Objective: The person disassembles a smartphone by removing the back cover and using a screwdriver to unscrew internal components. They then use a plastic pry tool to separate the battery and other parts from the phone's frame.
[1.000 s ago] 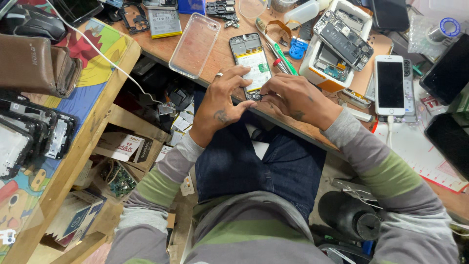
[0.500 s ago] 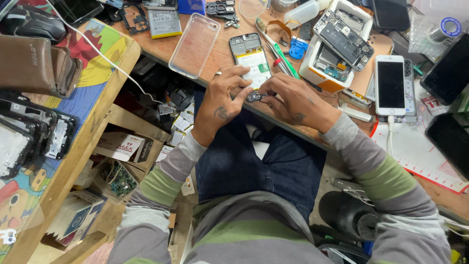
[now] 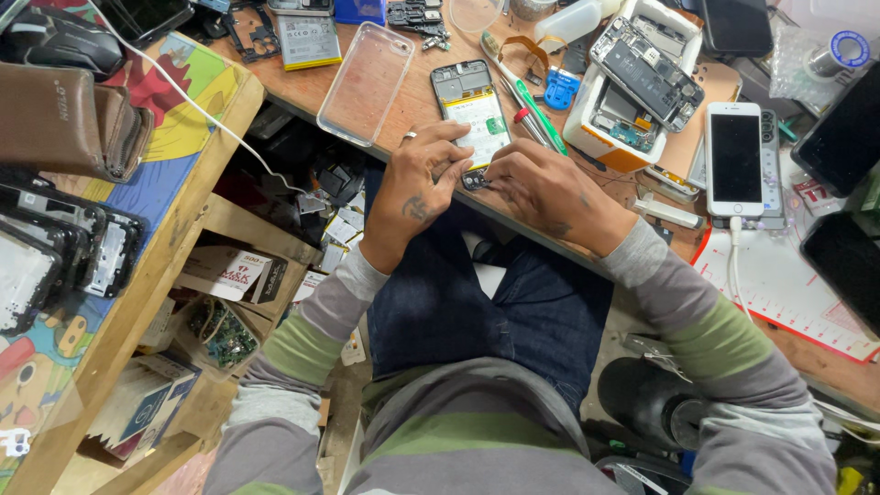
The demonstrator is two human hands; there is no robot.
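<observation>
An opened phone (image 3: 467,105) lies back-up on the wooden workbench (image 3: 403,101), its battery and board exposed. My left hand (image 3: 417,188) and my right hand (image 3: 541,188) meet at the bench's near edge, just below that phone. Between their fingertips they pinch a small dark part (image 3: 475,180). A ring shows on a finger of my left hand. What the part is exactly is too small to tell.
A clear phone case (image 3: 367,82) lies left of the opened phone. Green and red tools (image 3: 532,110) lie to its right, then a white box with a stripped phone (image 3: 642,82) and a white phone on a cable (image 3: 736,158). A shelf with old phones (image 3: 55,247) stands at left.
Both hands stayed together at the bench edge and shifted slightly, still working the small dark part between the fingertips.
</observation>
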